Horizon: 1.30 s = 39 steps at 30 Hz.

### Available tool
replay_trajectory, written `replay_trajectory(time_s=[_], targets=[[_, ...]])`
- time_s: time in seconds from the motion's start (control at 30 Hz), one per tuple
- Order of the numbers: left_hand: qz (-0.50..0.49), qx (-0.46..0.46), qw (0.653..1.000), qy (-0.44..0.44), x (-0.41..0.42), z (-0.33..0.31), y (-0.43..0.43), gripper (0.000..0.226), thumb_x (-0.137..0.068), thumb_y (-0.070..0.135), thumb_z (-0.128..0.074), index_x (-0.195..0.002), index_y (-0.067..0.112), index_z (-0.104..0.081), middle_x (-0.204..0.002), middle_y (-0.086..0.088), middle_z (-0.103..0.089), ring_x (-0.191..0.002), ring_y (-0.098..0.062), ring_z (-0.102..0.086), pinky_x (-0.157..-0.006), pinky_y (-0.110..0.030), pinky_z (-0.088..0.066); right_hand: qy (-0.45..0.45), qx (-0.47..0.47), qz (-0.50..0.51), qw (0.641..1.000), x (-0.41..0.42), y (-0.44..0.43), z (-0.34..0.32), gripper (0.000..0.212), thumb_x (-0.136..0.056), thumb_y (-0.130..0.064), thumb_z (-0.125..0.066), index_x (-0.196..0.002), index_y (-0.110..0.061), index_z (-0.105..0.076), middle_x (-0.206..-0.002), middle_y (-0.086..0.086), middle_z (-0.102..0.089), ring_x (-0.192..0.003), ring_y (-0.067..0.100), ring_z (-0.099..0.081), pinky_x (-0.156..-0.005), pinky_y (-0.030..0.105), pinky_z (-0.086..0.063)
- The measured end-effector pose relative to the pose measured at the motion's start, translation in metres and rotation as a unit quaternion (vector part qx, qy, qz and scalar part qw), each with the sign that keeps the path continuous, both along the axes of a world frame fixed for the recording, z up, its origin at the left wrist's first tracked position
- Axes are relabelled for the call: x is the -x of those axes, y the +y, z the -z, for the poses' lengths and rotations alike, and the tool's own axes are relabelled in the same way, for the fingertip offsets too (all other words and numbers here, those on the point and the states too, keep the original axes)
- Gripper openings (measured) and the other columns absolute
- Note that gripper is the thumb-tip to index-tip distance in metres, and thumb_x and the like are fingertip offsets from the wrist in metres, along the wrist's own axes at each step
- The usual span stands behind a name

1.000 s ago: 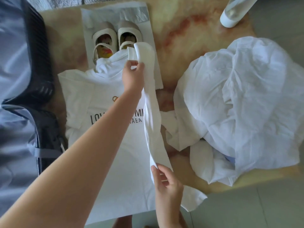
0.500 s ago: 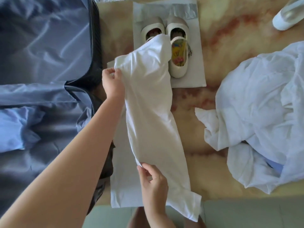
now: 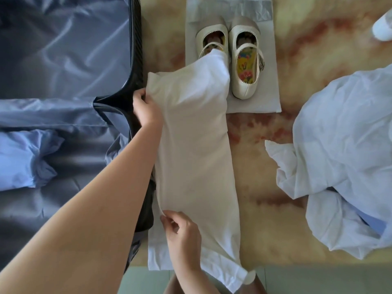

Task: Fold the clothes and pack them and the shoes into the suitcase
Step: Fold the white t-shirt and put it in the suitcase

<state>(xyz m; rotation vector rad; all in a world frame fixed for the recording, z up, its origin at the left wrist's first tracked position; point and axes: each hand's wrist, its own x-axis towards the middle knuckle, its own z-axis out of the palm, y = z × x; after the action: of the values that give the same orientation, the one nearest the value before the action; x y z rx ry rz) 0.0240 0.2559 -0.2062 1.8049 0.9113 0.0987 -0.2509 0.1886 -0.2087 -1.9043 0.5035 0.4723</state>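
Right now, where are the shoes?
In the head view the shoes sit side by side at top centre on a grey bag, right of the open suitcase; the white shirt covers the heel of the one nearer the suitcase.

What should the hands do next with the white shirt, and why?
Probably lower the held edge flat onto the layer beneath and let go. The left hand and right hand both pinch the left edge of the shirt, which is folded into a long strip beside the suitcase. Its top end drapes over one shoe.
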Motion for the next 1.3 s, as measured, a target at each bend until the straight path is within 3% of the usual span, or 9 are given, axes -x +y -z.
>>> replay_trajectory(time_s=[0.27, 0.43, 0.63, 0.9, 1.0, 1.1, 1.17, 1.23, 1.3], targets=[[-0.013, 0.018, 1.000, -0.002, -0.007, 0.014, 0.001, 0.035, -0.099, 0.007, -0.034, -0.123, 0.016, -0.056, -0.107, 0.004, -0.057, -0.096, -0.011, -0.051, -0.083, -0.016, -0.037, 0.045, -0.064, -0.001, 0.997, -0.012, -0.009, 0.009, 0.019, -0.088, -0.025, -0.067, -0.106, -0.024, -0.074, -0.094, -0.011, -0.073, -0.086, 0.005, -0.066, -0.079, 0.019, -0.052], [0.002, 0.012, 1.000, 0.006, -0.009, 0.022, 0.004, 0.035, -0.098, 0.007, -0.033, -0.124, 0.016, -0.055, -0.114, -0.001, -0.060, -0.097, -0.012, -0.052, -0.084, -0.019, -0.039, 0.057, -0.098, 0.001, 0.994, -0.012, -0.006, 0.013, 0.017, -0.089, -0.022, -0.065, -0.103, -0.022, -0.074, -0.084, -0.003, -0.071, -0.076, 0.011, -0.065, -0.072, 0.025, -0.053], [0.006, -0.028, 1.000, 0.004, -0.012, 0.024, 0.002, 0.033, -0.101, 0.011, -0.032, -0.126, 0.014, -0.053, -0.104, 0.006, -0.054, -0.094, -0.009, -0.050, -0.075, -0.012, -0.034, 0.071, -0.131, 0.002, 0.989, -0.014, 0.007, 0.018, 0.020, -0.091, -0.021, -0.062, -0.107, -0.023, -0.073, -0.081, 0.004, -0.066, -0.072, 0.020, -0.063, -0.071, 0.037, -0.053], [-0.001, -0.070, 0.997, 0.017, -0.015, 0.026, 0.000, 0.035, -0.102, 0.014, -0.031, -0.128, 0.018, -0.053, -0.121, 0.001, -0.060, -0.094, -0.006, -0.048, -0.075, -0.010, -0.033, 0.117, -0.190, 0.014, 0.975, -0.023, 0.009, 0.025, 0.021, -0.094, -0.017, -0.057, -0.108, -0.021, -0.072, -0.090, 0.011, -0.065, -0.064, 0.011, -0.056, -0.066, 0.037, -0.052], [0.006, -0.077, 0.997, 0.019, -0.015, 0.028, 0.000, 0.034, -0.103, 0.015, -0.032, -0.130, 0.018, -0.052, -0.122, 0.000, -0.061, -0.096, -0.008, -0.051, -0.072, -0.008, -0.033, 0.106, -0.175, 0.002, 0.979, -0.023, 0.010, 0.027, 0.023, -0.094, -0.020, -0.056, -0.111, -0.022, -0.071, -0.086, 0.000, -0.064, -0.068, 0.010, -0.056, -0.070, 0.034, -0.052], [0.051, -0.106, 0.992, 0.044, -0.016, 0.025, -0.002, 0.037, -0.102, 0.016, -0.032, -0.137, 0.015, -0.043, -0.126, -0.005, -0.059, -0.111, -0.020, -0.056, -0.082, -0.020, -0.037, 0.095, -0.157, -0.021, 0.983, -0.021, 0.010, 0.028, 0.030, -0.095, -0.022, -0.050, -0.119, -0.027, -0.067, -0.076, -0.015, -0.055, -0.072, 0.008, -0.053, -0.076, 0.028, -0.049], [0.089, -0.121, 0.987, 0.056, -0.015, 0.023, -0.005, 0.046, -0.100, 0.011, -0.034, -0.145, 0.012, -0.029, -0.142, -0.010, -0.045, -0.126, -0.024, -0.045, -0.097, -0.026, -0.034, 0.102, -0.160, -0.021, 0.982, -0.021, 0.008, 0.026, 0.036, -0.093, -0.021, -0.045, -0.121, -0.029, -0.065, -0.076, -0.021, -0.054, -0.075, 0.003, -0.051, -0.082, 0.021, -0.046], [0.104, -0.140, 0.983, 0.052, -0.007, 0.020, -0.010, 0.054, -0.097, 0.002, -0.035, -0.149, 0.011, -0.023, -0.151, -0.010, -0.029, -0.137, -0.023, -0.030, -0.107, -0.024, -0.023, 0.113, -0.171, -0.007, 0.979, -0.022, 0.003, 0.022, 0.038, -0.092, -0.016, -0.045, -0.121, -0.029, -0.065, -0.082, -0.022, -0.058, -0.076, -0.002, -0.052, -0.086, 0.017, -0.044], [0.103, -0.153, 0.983, 0.013, 0.006, 0.016, -0.014, 0.060, -0.092, -0.007, -0.033, -0.148, 0.011, -0.025, -0.153, -0.009, -0.023, -0.138, -0.021, -0.025, -0.103, -0.013, -0.013, 0.137, -0.187, 0.008, 0.973, -0.025, -0.002, 0.018, 0.040, -0.094, -0.006, -0.043, -0.119, -0.028, -0.066, -0.093, -0.019, -0.066, -0.080, 0.000, -0.057, -0.084, 0.017, -0.048]])
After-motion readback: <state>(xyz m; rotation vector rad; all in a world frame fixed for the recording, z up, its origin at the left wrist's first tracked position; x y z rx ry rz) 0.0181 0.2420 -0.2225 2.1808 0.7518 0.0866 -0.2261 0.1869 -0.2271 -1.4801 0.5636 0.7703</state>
